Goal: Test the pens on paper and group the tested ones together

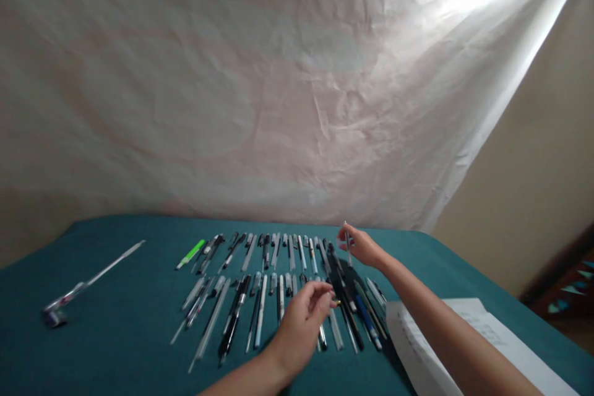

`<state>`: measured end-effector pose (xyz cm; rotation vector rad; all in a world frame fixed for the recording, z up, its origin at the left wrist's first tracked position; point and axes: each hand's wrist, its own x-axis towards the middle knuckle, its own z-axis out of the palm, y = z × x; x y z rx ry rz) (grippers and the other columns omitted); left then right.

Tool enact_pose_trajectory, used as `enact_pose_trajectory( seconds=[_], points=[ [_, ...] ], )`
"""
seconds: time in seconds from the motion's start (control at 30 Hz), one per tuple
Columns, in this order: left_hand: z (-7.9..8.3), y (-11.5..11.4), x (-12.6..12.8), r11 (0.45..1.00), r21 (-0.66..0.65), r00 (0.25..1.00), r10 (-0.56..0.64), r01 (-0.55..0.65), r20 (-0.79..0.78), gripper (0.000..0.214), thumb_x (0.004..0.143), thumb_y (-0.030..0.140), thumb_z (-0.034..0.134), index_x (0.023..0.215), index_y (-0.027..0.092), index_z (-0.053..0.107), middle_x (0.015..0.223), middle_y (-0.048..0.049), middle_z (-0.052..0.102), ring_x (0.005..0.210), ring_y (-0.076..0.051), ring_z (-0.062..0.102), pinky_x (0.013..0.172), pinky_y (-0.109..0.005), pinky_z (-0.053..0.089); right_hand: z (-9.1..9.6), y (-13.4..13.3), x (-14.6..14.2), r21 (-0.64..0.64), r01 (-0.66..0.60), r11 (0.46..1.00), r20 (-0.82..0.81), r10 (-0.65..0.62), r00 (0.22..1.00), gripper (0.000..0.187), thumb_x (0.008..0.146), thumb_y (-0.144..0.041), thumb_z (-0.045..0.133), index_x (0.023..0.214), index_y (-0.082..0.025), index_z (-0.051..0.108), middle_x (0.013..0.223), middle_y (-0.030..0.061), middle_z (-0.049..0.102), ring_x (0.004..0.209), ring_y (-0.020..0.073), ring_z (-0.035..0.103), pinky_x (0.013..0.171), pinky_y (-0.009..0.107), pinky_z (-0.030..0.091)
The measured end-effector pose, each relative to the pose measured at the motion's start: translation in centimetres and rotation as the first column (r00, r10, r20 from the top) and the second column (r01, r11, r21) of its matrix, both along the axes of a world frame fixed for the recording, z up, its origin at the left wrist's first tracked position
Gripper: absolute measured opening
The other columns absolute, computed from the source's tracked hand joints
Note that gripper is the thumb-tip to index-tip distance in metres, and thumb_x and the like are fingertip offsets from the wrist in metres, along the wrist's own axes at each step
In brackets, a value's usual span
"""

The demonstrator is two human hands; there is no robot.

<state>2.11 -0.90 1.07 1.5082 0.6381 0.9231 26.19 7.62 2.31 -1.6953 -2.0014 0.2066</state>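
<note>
Several pens (260,284) lie in two rows on a teal tablecloth (116,334). My left hand (304,322) hovers over the near row, fingers curled and pinched on a small dark pen part with a brass tip (335,302). Farther back on the right, my right hand (361,245) is closed on a thin clear pen (348,246) held upright above the far row.
A green highlighter (190,253) lies at the left end of the far row. A long clear rod with a small clip (88,283) rests far left. White paper sheets (464,346) sit under my right forearm. A white sheet hangs behind the table.
</note>
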Motion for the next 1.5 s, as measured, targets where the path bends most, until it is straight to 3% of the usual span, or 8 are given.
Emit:
enact_pose_trajectory(
  seconds=[0.17, 0.3, 0.43, 0.57, 0.67, 0.8, 1.07, 1.5],
  points=[
    [0.2, 1.6, 0.1, 0.948, -0.298, 0.97, 0.171, -0.114, 0.174, 0.032, 0.079, 0.032, 0.057, 0.103, 0.012, 0.052, 0.103, -0.0121, 0.061, 0.093, -0.019, 0.059, 0.078, -0.029, 0.045, 2.4, -6.6, -6.2, 0.145, -0.288, 0.947, -0.157, 0.309, 0.938, 0.022, 0.075, -0.017, 0.058, 0.096, -0.02, 0.053, 0.098, 0.0035, 0.06, 0.091, 0.0167, 0.054, 0.081, 0.03, 0.041],
    [0.6, 1.9, -0.2, 0.928, -0.37, 0.964, 0.124, -0.029, 0.235, 0.037, 0.073, 0.033, 0.066, 0.1, 0.011, 0.053, 0.094, -0.0109, 0.065, 0.082, -0.018, 0.063, 0.073, -0.027, 0.047, 2.1, -9.1, -9.3, 0.242, -0.37, 0.897, -0.108, 0.404, 0.908, 0.02, 0.076, -0.01, 0.055, 0.093, -0.021, 0.053, 0.093, 0.0045, 0.059, 0.091, 0.0177, 0.053, 0.079, 0.031, 0.043],
    [0.9, 2.2, -0.4, 0.911, -0.411, 0.952, 0.112, 0.017, 0.287, 0.04, 0.067, 0.026, 0.071, 0.1, 0.012, 0.053, 0.085, -0.0083, 0.067, 0.078, -0.018, 0.065, 0.071, -0.028, 0.049, 1.3, -9.2, -9.9, 0.279, -0.356, 0.892, -0.048, 0.383, 0.923, 0.02, 0.077, -0.014, 0.055, 0.095, -0.022, 0.051, 0.095, 0.0055, 0.058, 0.091, 0.0184, 0.052, 0.079, 0.032, 0.044],
    [0.9, 3.0, -0.8, 0.844, -0.533, 0.914, 0.266, -0.068, 0.305, 0.028, 0.075, 0.015, 0.065, 0.1, 0.014, 0.052, 0.082, -0.0077, 0.068, 0.079, -0.016, 0.065, 0.07, -0.026, 0.051, 0.6, -9.7, -9.6, 0.35, -0.287, 0.892, -0.015, 0.312, 0.95, 0.037, 0.081, -0.027, 0.052, 0.117, -0.021, 0.044, 0.103, 0.0092, 0.05, 0.088, 0.0186, 0.052, 0.073, 0.03, 0.045],
    [0.7, 3.7, -1.2, 0.793, -0.601, 0.889, 0.342, -0.1, 0.304, 0.017, 0.079, 0.013, 0.059, 0.095, 0.014, 0.051, 0.089, -0.0102, 0.067, 0.078, -0.015, 0.066, 0.069, -0.024, 0.052, 0.0, -10.2, -9.6, 0.432, -0.313, 0.846, 0.088, 0.306, 0.948, 0.032, 0.084, -0.026, 0.044, 0.116, -0.021, 0.047, 0.084, 0.0054, 0.05, 0.068, 0.0151, 0.051, 0.06, 0.026, 0.043],
    [0.7, 3.9, -1.6, 0.755, -0.652, 0.88, 0.357, -0.073, 0.315, 0.015, 0.081, 0.015, 0.058, 0.094, 0.014, 0.051, 0.095, -0.0112, 0.066, 0.077, -0.015, 0.066, 0.065, -0.023, 0.053, -0.4, -10.5, -10.1, 0.521, -0.344, 0.781, 0.105, 0.341, 0.934, 0.025, 0.083, -0.015, 0.044, 0.106, -0.021, 0.049, 0.077, 0.0038, 0.054, 0.064, 0.014, 0.052, 0.057, 0.024, 0.043],
    [1.3, 3.2, -1.3, 0.735, -0.677, 0.881, 0.329, -0.014, 0.339, 0.013, 0.08, 0.016, 0.059, 0.091, 0.013, 0.053, 0.092, -0.0109, 0.067, 0.072, -0.014, 0.067, 0.062, -0.021, 0.054, -0.9, -10.4, -10.4, 0.528, -0.339, 0.779, 0.036, 0.378, 0.925, 0.022, 0.08, -0.011, 0.049, 0.099, -0.022, 0.048, 0.079, 0.0043, 0.058, 0.068, 0.0139, 0.057, 0.059, 0.024, 0.046],
    [1.4, 1.6, -0.7, 0.745, -0.667, 0.895, 0.315, -0.028, 0.315, 0.014, 0.082, 0.017, 0.056, 0.094, 0.014, 0.05, 0.087, -0.0098, 0.068, 0.074, -0.014, 0.066, 0.06, -0.019, 0.051, -2.1, -10.1, -10.1, 0.551, -0.39, 0.738, 0.173, 0.356, 0.918, 0.03, 0.082, -0.011, 0.05, 0.111, -0.02, 0.051, 0.086, 0.0079, 0.061, 0.073, 0.0149, 0.059, 0.061, 0.024, 0.048]
  ],
)
